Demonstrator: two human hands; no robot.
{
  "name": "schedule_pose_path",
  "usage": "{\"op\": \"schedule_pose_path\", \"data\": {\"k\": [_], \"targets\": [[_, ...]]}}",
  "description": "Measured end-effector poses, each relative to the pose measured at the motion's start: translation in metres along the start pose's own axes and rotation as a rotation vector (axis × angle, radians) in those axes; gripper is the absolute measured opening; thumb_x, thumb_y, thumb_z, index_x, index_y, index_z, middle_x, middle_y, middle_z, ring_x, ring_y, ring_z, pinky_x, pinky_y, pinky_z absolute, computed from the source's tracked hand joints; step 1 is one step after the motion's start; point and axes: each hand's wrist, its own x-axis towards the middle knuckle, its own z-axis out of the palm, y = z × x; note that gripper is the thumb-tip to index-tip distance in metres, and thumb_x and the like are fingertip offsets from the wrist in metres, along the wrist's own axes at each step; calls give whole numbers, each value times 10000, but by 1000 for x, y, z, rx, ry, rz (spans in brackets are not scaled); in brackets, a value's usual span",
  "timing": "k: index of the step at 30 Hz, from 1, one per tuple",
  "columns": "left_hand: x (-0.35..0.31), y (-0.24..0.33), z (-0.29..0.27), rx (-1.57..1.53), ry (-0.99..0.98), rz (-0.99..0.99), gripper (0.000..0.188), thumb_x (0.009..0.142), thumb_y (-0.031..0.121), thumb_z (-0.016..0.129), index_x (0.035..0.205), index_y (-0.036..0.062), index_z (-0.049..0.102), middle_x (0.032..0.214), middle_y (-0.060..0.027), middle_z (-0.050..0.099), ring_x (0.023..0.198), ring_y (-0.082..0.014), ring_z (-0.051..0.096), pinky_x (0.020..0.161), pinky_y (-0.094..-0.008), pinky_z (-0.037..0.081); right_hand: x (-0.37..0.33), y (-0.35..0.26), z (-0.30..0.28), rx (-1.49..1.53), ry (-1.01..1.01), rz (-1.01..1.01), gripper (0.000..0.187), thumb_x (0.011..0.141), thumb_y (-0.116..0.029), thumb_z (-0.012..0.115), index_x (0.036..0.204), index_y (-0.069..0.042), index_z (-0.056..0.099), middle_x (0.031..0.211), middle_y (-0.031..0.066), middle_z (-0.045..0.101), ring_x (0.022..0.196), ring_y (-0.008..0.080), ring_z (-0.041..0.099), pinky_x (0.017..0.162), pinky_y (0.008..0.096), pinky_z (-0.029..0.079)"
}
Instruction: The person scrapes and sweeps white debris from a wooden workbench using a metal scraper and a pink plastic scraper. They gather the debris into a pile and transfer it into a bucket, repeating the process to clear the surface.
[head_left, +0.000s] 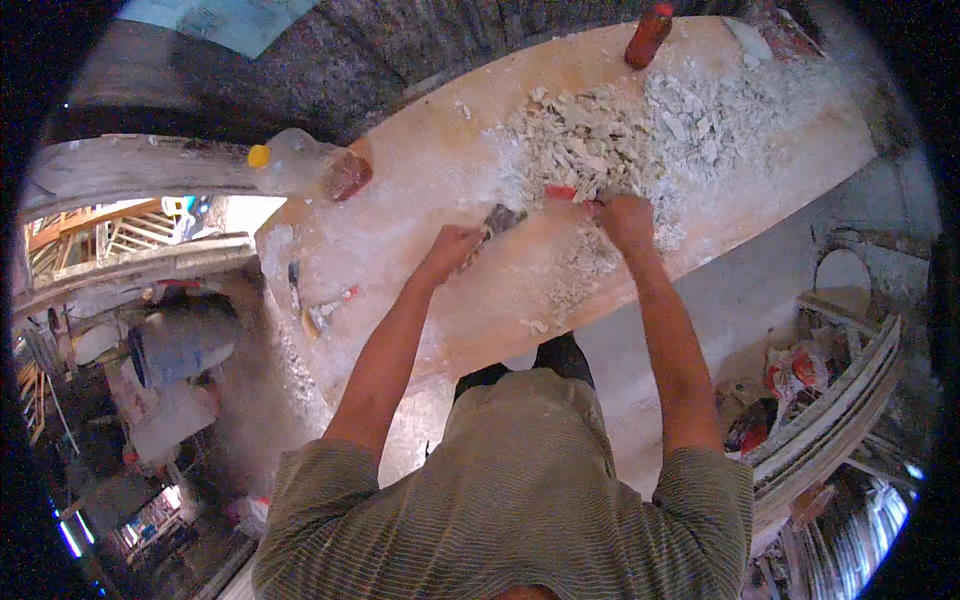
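Note:
My left hand (457, 250) is closed around a scraper with a dark, flat blade (499, 219), which points toward the heap across the dusty tabletop. To its right, my right hand (625, 220) grips a red tool (562, 192) at the near edge of a pile of pale, broken chips (590, 135); its exact kind is hard to make out. Both hands stay low over the pale wooden table (390, 240), a short distance apart. Loose crumbs and powder (570, 275) lie between my hands and the table's near edge.
At the far edge stands a red bottle (648, 38). On the left lies a clear plastic bottle with a yellow cap (295, 162), beside a reddish block (347, 173). Small tools (315, 318) rest near the left edge. Stacked boards (830, 420) stand at right.

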Motion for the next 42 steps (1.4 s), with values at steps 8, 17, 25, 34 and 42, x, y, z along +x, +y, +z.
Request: {"op": "schedule_pose_path", "data": {"k": [8, 17, 25, 34, 42], "targets": [[-32, -17, -17, 118, 28, -51, 382, 893, 385, 613, 770, 27, 662, 573, -20, 548, 430, -103, 461, 390, -280, 354, 8, 58, -80, 247, 22, 89, 339, 795, -491, 662, 937, -190, 728, 775, 86, 687, 735, 268, 667, 633, 395, 508], [110, 87, 80, 77, 57, 224, 395, 828, 336, 620, 663, -22, 604, 546, -87, 568, 432, -197, 525, 421, -354, 424, -62, 8, -47, 309, -127, 222, 342, 776, -477, 673, 932, -176, 720, 828, 96, 694, 757, 275, 669, 635, 414, 506], [64, 204, 59, 714, -48, 170, 395, 784, 374, 656, 659, 1, 635, 544, -87, 577, 438, -183, 534, 441, -341, 452, -35, -119, 63, 227, -6, 13, 144, 771, -266, 622, 800, -132, 670, 741, 83, 662, 687, 282, 661, 569, 430, 493], [-12, 140, -34, 280, -11, 44, 337, 849, 386, 642, 749, 65, 672, 577, -7, 550, 435, -100, 442, 380, -269, 315, 47, 28, 25, -28, 276, 170, 135, 790, -248, 604, 824, -131, 661, 755, 104, 654, 671, 301, 647, 577, 458, 490], [-8, 9, -93, 268, 25, -40, 386, 863, 433, 634, 821, 53, 687, 582, -9, 529, 470, -92, 431, 422, -274, 338, 48, 79, -99, 44, 58, 438, 338, 801, -464, 651, 962, -174, 715, 899, 88, 705, 852, 272, 680, 701, 394, 521]]}}
